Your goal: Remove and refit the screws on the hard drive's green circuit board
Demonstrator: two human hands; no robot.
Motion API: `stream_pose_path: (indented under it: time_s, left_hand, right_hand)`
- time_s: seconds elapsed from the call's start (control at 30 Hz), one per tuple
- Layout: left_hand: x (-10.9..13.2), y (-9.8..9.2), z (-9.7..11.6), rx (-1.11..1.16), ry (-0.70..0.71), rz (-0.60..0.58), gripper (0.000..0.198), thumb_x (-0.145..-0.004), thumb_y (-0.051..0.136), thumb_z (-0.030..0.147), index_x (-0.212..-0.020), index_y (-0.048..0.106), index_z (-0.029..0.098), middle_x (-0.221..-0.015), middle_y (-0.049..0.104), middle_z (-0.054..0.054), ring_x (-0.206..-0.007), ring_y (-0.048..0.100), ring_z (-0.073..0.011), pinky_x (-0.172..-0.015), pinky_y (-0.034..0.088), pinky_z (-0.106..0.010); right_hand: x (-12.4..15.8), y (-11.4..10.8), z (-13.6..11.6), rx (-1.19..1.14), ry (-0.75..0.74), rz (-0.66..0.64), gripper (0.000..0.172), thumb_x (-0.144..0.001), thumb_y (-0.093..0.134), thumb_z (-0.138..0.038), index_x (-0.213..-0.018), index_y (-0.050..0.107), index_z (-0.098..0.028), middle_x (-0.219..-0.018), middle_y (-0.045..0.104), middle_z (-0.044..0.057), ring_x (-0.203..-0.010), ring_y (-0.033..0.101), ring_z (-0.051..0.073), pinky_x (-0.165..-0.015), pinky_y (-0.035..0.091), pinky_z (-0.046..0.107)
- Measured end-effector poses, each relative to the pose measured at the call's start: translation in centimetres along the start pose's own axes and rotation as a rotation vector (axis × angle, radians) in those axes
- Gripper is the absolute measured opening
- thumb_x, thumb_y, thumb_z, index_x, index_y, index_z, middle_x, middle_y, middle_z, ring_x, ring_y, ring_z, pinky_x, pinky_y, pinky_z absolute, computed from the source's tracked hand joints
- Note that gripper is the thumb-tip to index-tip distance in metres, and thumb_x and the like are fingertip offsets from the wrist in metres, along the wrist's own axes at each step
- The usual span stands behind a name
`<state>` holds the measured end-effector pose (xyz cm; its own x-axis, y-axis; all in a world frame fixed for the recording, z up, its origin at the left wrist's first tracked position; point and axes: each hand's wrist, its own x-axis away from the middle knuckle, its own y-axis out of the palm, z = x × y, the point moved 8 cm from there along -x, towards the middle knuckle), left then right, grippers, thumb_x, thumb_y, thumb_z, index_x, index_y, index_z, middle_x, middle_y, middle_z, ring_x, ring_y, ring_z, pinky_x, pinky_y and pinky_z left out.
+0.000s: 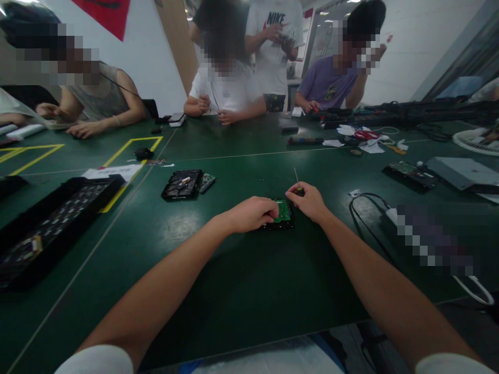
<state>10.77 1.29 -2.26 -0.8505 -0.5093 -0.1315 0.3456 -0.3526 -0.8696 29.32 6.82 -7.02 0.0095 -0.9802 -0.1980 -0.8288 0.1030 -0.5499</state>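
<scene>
A green circuit board (284, 210) lies in a flat black casing (281, 225) on the table in front of me. Over its left side, my left hand (255, 214) has its fingers curled and pinched at the board; the fingertips are partly hidden. My right hand (310, 201), just right of the casing, is closed around a small screwdriver (299, 190). The screwdriver's thin metal shaft points up and away from the board. Farther left sit another black casing (181, 185) with small parts on it and a loose circuit board (207, 182) beside it.
A long black tray (58, 221) with parts stands at left. On the right are a cable (353, 213), another device with a green board (410, 175) and a grey box (463, 174). Several people sit or stand across the green table (234, 291).
</scene>
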Motion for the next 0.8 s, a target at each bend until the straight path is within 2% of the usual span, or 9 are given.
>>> stream_pose_path:
  time_s: [0.2,0.3,0.37,0.43,0.5,0.57,0.67,0.8]
  left_hand:
    - [0.1,-0.6,-0.3,-0.013,-0.005,0.019,0.009,-0.099,0.064,0.011,-0.101,0.068,0.018,-0.1,0.073,-0.003,-0.095,0.068,-0.0191,-0.085,0.049,-0.031]
    - [0.0,-0.6,-0.4,-0.069,-0.024,0.024,0.009,-0.102,0.06,0.015,-0.103,0.069,0.018,-0.1,0.071,-0.005,-0.096,0.066,-0.0205,-0.087,0.05,-0.033]
    - [0.2,-0.9,-0.6,-0.118,-0.064,0.049,0.012,-0.105,0.059,0.023,-0.108,0.07,0.017,-0.106,0.07,-0.008,-0.102,0.066,-0.0233,-0.092,0.051,-0.036]
    - [0.6,-1.1,-0.9,-0.163,-0.114,0.077,0.028,-0.103,0.065,0.041,-0.119,0.069,0.017,-0.118,0.068,-0.012,-0.113,0.063,-0.028,-0.098,0.051,-0.041]
    - [1.2,-0.9,-1.1,-0.194,-0.163,0.088,0.061,-0.094,0.072,0.063,-0.134,0.064,0.017,-0.132,0.063,-0.016,-0.124,0.059,-0.034,-0.106,0.05,-0.048]
    - [1.8,-0.2,-1.4,-0.205,-0.211,0.09,0.086,-0.085,0.075,0.075,-0.146,0.057,0.016,-0.146,0.056,-0.02,-0.136,0.052,-0.0399,-0.113,0.046,-0.054]
    - [2.6,1.0,-1.8,-0.203,-0.248,0.099,0.102,-0.08,0.075,0.08,-0.156,0.047,0.017,-0.157,0.049,-0.021,-0.147,0.043,-0.0433,-0.121,0.038,-0.059]
    - [2.9,1.7,-2.9,-0.191,-0.291,0.131,0.109,-0.077,0.076,0.083,-0.159,0.044,0.018,-0.154,0.054,-0.02,-0.144,0.047,-0.0441,-0.12,0.037,-0.06]
  right_hand:
    - [0.0,0.1,0.3,0.0,0.018,-0.006,0.02,-0.089,0.074,-0.041,-0.093,0.073,-0.022,-0.069,0.068,0.0,-0.058,0.061,0.017,-0.058,0.048,0.033]
    - [-0.1,0.1,0.5,0.001,0.0,-0.006,0.021,-0.089,0.074,-0.042,-0.094,0.073,-0.022,-0.073,0.07,0.001,-0.059,0.061,0.017,-0.059,0.047,0.032]
    - [-0.1,0.2,0.6,-0.008,-0.017,-0.013,0.021,-0.089,0.074,-0.043,-0.095,0.074,-0.022,-0.077,0.072,0.002,-0.06,0.062,0.017,-0.059,0.048,0.032]
    - [-0.2,0.2,0.7,-0.029,-0.027,-0.014,0.021,-0.089,0.076,-0.043,-0.095,0.074,-0.022,-0.08,0.073,0.002,-0.062,0.064,0.017,-0.06,0.05,0.032]
    - [-0.3,0.3,0.8,-0.044,-0.036,-0.02,0.021,-0.087,0.077,-0.042,-0.095,0.074,-0.022,-0.081,0.074,0.002,-0.062,0.065,0.016,-0.062,0.051,0.032]
    - [-0.3,0.4,0.8,-0.051,-0.041,-0.023,0.02,-0.086,0.079,-0.04,-0.094,0.075,-0.022,-0.08,0.075,0.001,-0.063,0.066,0.016,-0.063,0.051,0.032]
    - [-0.3,0.3,0.8,-0.068,-0.027,-0.02,0.02,-0.085,0.081,-0.039,-0.093,0.075,-0.022,-0.078,0.075,0.001,-0.061,0.066,0.016,-0.061,0.051,0.031]
    - [-0.3,0.4,1.0,-0.095,0.003,-0.033,0.021,-0.084,0.082,-0.039,-0.094,0.077,-0.021,-0.074,0.074,0.001,-0.059,0.065,0.015,-0.058,0.05,0.029]
